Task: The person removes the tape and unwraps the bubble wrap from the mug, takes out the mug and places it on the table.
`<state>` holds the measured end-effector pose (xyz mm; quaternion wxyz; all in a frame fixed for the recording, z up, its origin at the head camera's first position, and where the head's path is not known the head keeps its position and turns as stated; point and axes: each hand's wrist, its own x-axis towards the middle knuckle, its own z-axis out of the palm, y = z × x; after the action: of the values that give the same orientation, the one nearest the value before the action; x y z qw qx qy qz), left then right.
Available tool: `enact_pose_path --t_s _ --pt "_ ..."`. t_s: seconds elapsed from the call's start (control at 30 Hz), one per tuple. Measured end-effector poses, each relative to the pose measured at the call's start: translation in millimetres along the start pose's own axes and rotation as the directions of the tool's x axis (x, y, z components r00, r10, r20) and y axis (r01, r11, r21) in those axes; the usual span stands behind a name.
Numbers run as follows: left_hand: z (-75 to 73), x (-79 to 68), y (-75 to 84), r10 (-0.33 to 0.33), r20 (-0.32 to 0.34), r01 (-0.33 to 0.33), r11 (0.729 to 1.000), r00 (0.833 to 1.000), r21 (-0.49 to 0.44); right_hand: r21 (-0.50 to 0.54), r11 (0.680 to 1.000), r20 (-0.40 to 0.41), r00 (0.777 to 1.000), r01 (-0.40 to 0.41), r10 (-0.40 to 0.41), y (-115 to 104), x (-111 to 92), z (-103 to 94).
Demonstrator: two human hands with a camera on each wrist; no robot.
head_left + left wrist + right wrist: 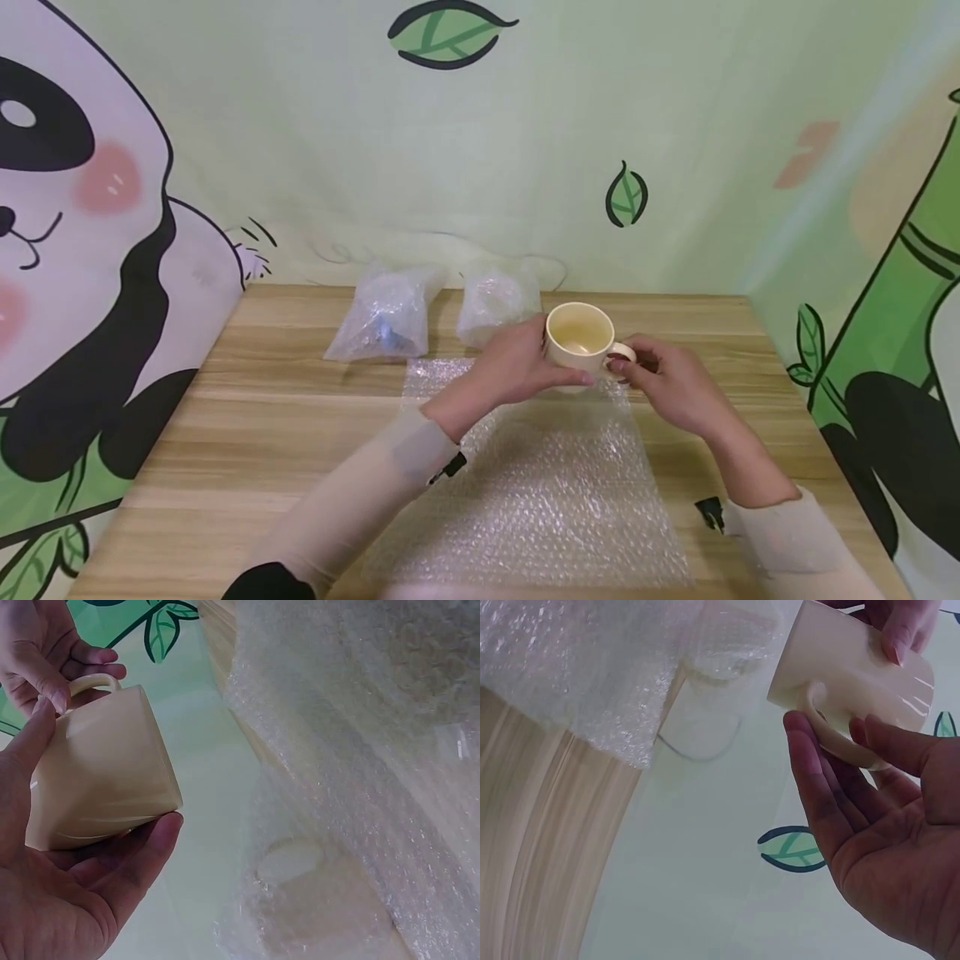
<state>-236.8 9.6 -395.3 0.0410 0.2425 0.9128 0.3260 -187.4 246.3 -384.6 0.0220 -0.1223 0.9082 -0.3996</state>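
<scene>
A cream-coloured mug [579, 335] is held upright between both hands, above the far end of a sheet of bubble wrap [547, 492]. My left hand [517, 362] grips the mug's body from the left, thumb across the near side and fingers around the far side. On the right, my right hand [671, 379] pinches the mug's handle [832, 735] between thumb and fingers. Looking down into the mug in the head view, I see only its bare inside. Its smooth wall [105, 765] fills the left hand's grasp in the left wrist view.
Two bubble-wrapped bundles stand at the back of the wooden table [255, 400]: a left one [386, 312] with something blue inside, and a right one [495, 304] with pale contents. Behind the table rises a wall [315, 142] printed with pandas and leaves.
</scene>
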Motion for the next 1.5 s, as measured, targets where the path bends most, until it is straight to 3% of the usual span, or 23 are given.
enact_pose_path --t_s 0.33,0.7,1.03,1.5 --pt "11.5 20.2 9.4 -0.014 -0.012 0.014 1.000 1.000 0.011 -0.013 0.996 -0.107 0.991 -0.084 0.082 16 9 -10.9" --pt "22.4 46.1 17.2 -0.036 -0.022 0.036 0.999 0.999 -0.024 0.024 0.993 -0.198 0.973 -0.115 0.117 32 23 -20.8" --pt "33.7 67.1 18.9 -0.085 -0.034 0.086 0.996 0.996 0.016 0.037 0.985 -0.249 0.953 -0.168 0.172 50 41 -22.2" --pt "53.2 97.3 16.6 -0.146 -0.055 0.146 0.989 0.988 -0.002 0.142 0.962 -0.287 0.920 -0.232 0.265 72 64 -23.9"
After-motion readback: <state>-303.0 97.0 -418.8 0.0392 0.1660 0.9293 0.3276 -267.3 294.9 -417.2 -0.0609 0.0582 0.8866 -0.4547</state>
